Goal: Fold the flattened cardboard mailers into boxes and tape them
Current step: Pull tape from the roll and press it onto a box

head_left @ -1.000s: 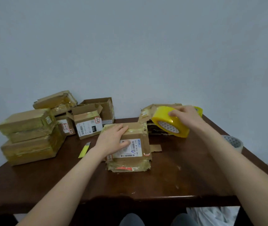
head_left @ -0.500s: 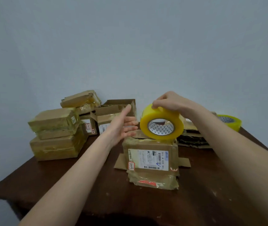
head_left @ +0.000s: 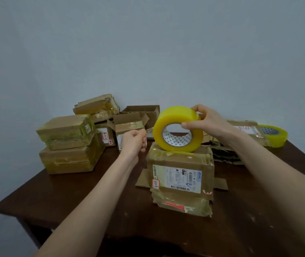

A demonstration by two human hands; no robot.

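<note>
Hands: your right hand point(head_left: 208, 121) grips the stiff, probably light tape roll point(head_left: 175, 115) at its two o'clock rim; left hand point(head_left: 132, 140) is curled, hold unclear; the box point(head_left: 182, 176) likely dents.

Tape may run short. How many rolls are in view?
2. One roll stands on edge atop the labelled box, gripped by the right hand; a second roll lies flat at the far right of the table. Others may be hidden.
</note>
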